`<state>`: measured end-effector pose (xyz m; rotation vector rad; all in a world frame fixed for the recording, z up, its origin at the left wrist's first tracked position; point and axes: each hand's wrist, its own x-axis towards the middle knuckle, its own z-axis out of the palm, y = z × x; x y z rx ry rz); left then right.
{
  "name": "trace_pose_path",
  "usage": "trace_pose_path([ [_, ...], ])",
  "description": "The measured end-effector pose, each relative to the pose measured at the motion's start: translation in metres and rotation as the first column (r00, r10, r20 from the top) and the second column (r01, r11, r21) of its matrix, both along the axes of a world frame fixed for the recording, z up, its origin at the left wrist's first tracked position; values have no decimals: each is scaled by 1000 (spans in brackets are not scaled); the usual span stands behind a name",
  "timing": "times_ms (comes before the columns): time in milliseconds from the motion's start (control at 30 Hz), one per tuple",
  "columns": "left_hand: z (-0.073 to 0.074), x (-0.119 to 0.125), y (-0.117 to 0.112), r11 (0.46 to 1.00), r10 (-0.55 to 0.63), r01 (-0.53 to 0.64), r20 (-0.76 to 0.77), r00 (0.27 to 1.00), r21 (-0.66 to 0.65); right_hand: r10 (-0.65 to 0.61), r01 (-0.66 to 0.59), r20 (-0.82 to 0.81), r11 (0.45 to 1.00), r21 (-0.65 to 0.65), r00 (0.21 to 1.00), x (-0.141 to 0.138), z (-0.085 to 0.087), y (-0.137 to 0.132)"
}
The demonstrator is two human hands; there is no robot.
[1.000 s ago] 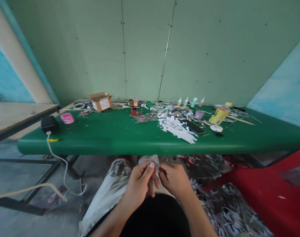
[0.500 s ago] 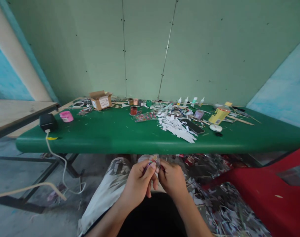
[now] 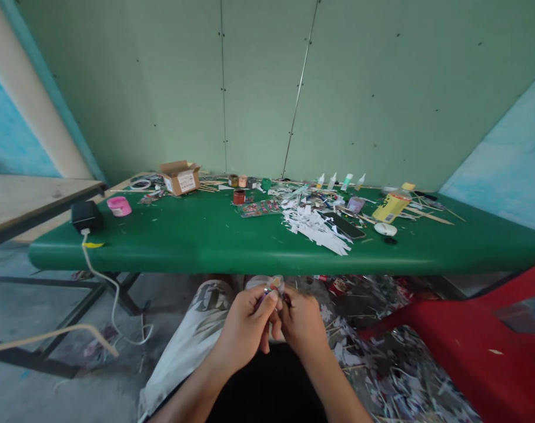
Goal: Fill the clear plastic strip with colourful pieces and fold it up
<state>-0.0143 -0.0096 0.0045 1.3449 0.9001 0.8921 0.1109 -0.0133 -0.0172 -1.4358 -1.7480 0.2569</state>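
Note:
Over my lap, just short of the table's front edge, my left hand (image 3: 246, 323) pinches a small clear plastic piece with coloured print (image 3: 275, 284) between thumb and fingers. My right hand (image 3: 303, 322) is closed right beside it, its fingertips against or very near the piece's right side. Something small and dark shows at the right fingers, but its kind is hidden by the hand. On the green table (image 3: 170, 247) ahead lie a printed clear plastic sheet (image 3: 261, 208) and a heap of white paper scraps (image 3: 314, 228).
A dark phone (image 3: 344, 225), a red paint jar (image 3: 238, 197), a pink jar (image 3: 119, 206) and a yellow-labelled bottle (image 3: 391, 205) stand or lie on the table. A cardboard box (image 3: 180, 178) is at the back left. A red chair (image 3: 465, 335) stands at right, above littered floor.
My right hand has shifted slightly left, closer to my left hand, and its fingers have turned inward a little. The left hand keeps its pinch on the plastic piece.

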Motion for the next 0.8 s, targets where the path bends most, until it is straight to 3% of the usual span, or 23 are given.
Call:
trace_pose_path([
  [200,6,2,-5,994,105,-103,86,991,-20,115,-144,-255,984,-100,960,-8,1,-2],
  [433,8,2,-6,995,99,-99,70,993,0,19,-19,-206,1000,5,978,-9,-5,0],
  [533,6,3,-6,993,120,-119,62,991,-10,29,-26,-248,1000,14,968,-6,-1,1],
  [700,10,2,-6,995,93,-90,93,991,-42,259,-283,-460,959,16,849,2,9,0],
  [800,13,0,-6,995,97,-93,140,985,-33,305,-378,-589,926,1,748,7,8,-2],
])
